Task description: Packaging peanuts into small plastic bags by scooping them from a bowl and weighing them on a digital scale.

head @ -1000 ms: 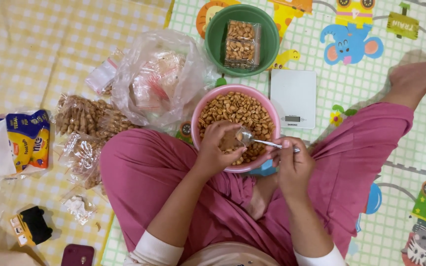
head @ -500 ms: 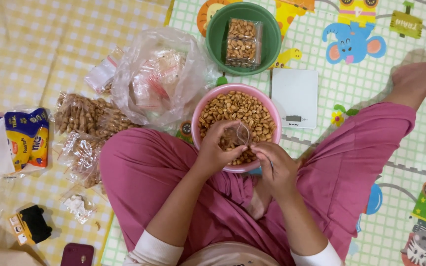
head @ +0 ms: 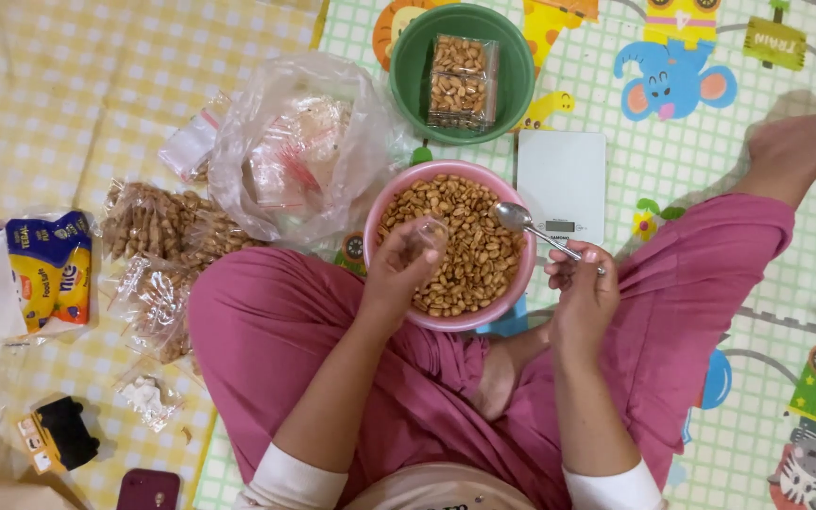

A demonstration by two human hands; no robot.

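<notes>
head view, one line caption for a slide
Left hand over pink bowl of peanuts; right hand holds spoon.

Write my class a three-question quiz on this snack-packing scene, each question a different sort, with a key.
1. True or false: the right hand holds a spoon over the pink bowl of nuts.
2. Which bowl holds a filled clear packet? A. the pink bowl B. the green bowl C. neither
3. Fill in: the white scale lies on the ___ mat, beside the pink bowl.

Key:
1. true
2. B
3. play; the left hand holds a small clear packet over the nuts.
</notes>
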